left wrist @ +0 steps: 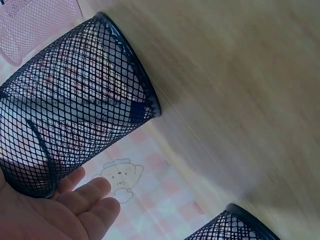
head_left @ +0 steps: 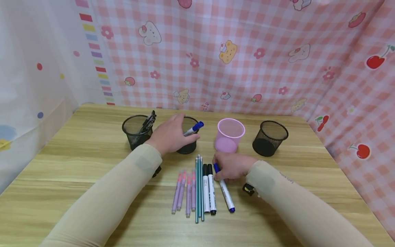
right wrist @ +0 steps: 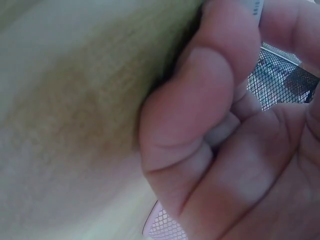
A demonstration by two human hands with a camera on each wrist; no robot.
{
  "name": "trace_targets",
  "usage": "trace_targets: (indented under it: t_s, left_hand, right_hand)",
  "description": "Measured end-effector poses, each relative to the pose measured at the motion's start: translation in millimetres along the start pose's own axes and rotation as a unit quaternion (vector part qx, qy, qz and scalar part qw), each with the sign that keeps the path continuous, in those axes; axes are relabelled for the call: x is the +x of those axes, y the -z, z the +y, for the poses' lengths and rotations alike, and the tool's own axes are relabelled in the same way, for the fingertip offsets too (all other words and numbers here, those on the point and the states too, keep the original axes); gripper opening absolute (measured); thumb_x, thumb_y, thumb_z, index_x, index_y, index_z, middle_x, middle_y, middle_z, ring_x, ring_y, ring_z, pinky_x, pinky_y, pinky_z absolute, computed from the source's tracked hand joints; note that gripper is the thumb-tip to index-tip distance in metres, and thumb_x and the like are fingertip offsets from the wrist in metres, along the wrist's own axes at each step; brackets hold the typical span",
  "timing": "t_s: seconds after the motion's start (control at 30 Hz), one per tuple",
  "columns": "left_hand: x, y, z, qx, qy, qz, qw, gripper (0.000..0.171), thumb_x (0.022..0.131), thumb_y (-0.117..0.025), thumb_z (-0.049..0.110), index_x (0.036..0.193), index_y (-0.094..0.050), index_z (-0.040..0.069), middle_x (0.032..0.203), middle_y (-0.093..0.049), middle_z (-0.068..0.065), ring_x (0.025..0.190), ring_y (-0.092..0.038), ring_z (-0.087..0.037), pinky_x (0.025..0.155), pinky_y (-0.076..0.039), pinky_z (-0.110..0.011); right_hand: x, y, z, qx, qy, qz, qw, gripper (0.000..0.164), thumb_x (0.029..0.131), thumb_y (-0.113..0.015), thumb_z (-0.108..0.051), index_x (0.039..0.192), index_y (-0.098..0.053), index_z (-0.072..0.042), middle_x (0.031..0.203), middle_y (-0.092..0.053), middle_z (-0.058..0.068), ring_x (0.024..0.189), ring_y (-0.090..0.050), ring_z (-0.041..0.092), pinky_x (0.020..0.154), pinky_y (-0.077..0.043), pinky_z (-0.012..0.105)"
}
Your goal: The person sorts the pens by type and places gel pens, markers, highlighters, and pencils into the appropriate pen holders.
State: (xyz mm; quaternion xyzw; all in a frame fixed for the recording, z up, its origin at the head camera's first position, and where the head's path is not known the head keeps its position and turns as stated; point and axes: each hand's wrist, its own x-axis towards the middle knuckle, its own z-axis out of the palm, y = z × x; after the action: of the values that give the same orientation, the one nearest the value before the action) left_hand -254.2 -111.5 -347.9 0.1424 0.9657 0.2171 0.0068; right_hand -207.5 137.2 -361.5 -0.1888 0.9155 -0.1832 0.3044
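Blue and white marker [head_left: 226,193], black cup [head_left: 188,148], lilac highlighters [head_left: 189,198]; pink-checked cloth [head_left: 197,44]

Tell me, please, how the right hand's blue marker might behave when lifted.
The blue marker is probably light, being slim. Its straight body looks stiff, so it should hardly bend. It seems round, so it might roll if let go.

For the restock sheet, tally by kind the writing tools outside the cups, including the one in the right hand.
Highlighters: 4
Pencils: 3
Black-capped markers: 2
Blue-capped marker: 1
Total: 10
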Motion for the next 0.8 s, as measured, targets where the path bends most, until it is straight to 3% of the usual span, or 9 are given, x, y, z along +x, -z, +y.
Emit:
trace_targets:
  t_s: [0.8]
  left_hand:
    - [1.0, -1.6, -2.0, -0.011, -0.003, 0.004, 0.9999, 0.115, 0.086, -0.054, 0.088, 0.167, -0.027, 0.012, 0.172, -0.032, -0.012, 0.154, -0.040, -0.033, 0.123, -0.040, -0.053]
  right_hand:
    - [0.6, -1.5, -1.8, -0.001, -0.013, 0.006, 1.000, 0.035, 0.093, -0.080, -0.021, 0.118, -0.057, -0.012, 0.087, -0.067, 0.007, 0.066, -0.064, 0.018, 0.061, -0.054, 0.030]
